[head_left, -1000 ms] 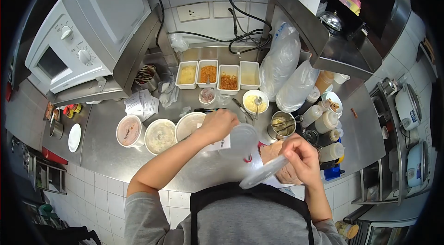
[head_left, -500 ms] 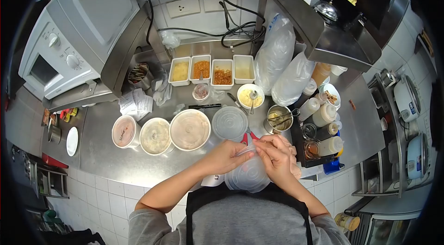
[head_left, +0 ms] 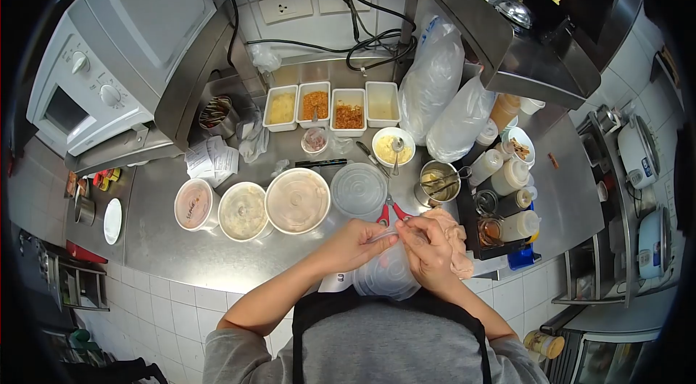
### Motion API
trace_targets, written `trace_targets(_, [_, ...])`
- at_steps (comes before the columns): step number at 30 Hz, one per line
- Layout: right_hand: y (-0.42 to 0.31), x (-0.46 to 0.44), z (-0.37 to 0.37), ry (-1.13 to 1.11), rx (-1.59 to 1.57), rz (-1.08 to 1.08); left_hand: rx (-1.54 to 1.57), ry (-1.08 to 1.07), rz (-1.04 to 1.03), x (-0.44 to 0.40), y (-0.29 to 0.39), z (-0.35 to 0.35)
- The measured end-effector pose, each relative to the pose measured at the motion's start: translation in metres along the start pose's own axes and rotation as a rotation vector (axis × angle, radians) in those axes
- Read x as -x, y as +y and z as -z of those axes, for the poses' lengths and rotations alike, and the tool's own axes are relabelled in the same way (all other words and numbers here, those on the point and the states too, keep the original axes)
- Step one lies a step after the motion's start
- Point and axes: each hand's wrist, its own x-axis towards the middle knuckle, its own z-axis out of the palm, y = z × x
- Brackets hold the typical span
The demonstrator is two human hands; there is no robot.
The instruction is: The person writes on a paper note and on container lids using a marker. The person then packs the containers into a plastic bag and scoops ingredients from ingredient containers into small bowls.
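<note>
A clear plastic bag (head_left: 386,272) hangs close to the apron, and round see-through lids appear to be inside it. My left hand (head_left: 354,246) pinches the bag's upper edge between thumb and fingers. Opposite it, my right hand (head_left: 426,250) is closed on the same edge, the fingertips of both hands nearly meeting. Just beyond the fingertips lie red-handled scissors (head_left: 391,211), blades pointing away. A peach cloth (head_left: 458,245) lies against the right hand's outer side. A flat translucent round lid (head_left: 359,189) rests on the steel counter ahead.
Several lidded tubs, including a large one (head_left: 297,201), stand at left. White trays (head_left: 349,110) of food line the back. A bowl (head_left: 394,146) with a spoon, a steel pot (head_left: 438,184) and a black bottle caddy (head_left: 502,224) stand right. A microwave (head_left: 94,87) is upper left.
The right hand's fingers have curled in and shifted slightly left on the bag's edge, baring more of the peach cloth and scissors. The left hand keeps its pinch.
</note>
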Motion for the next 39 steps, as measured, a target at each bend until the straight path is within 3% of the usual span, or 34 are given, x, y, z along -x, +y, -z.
trace_targets(6, [0.001, 0.001, 0.000, -0.003, 0.016, 0.021, 0.037, 0.004, 0.010, 0.000, 0.000, 0.000])
trace_targets(9, [-0.004, -0.001, 0.002, -0.011, -0.049, -0.103, 0.039, 0.027, 0.008, 0.001, -0.001, 0.000])
trace_targets(12, [-0.008, -0.023, 0.016, -0.078, -0.080, -0.224, 0.037, 0.202, -0.166, -0.002, 0.006, -0.007])
trace_targets(15, [-0.014, -0.038, 0.024, -0.169, -0.217, -0.248, -0.044, 0.104, -0.153, -0.003, 0.018, 0.009])
trace_targets(21, [-0.032, -0.048, 0.034, -0.186, -0.097, -0.098, 0.152, 0.001, -0.087, -0.001, 0.023, 0.018])
trace_targets(24, [-0.035, -0.052, 0.038, -0.211, -0.006, 0.044, 0.005, 0.042, -0.158, 0.003, 0.034, 0.019])
trace_targets(27, [-0.039, -0.051, 0.044, -0.301, 0.035, 0.090, -0.221, 0.141, -0.258, 0.007, 0.040, 0.022])
trace_targets(31, [-0.048, -0.054, 0.059, -0.342, -0.133, 0.179, -0.214, 0.605, -0.129, 0.013, 0.032, 0.059])
trace_targets(36, [0.013, -0.035, 0.024, -0.292, -0.168, -0.298, -0.240, 1.081, -0.269, 0.048, 0.047, 0.120])
trace_targets(39, [0.084, -0.013, -0.029, -0.221, -0.156, -0.646, -0.219, 1.120, -0.270, 0.057, 0.050, 0.122])
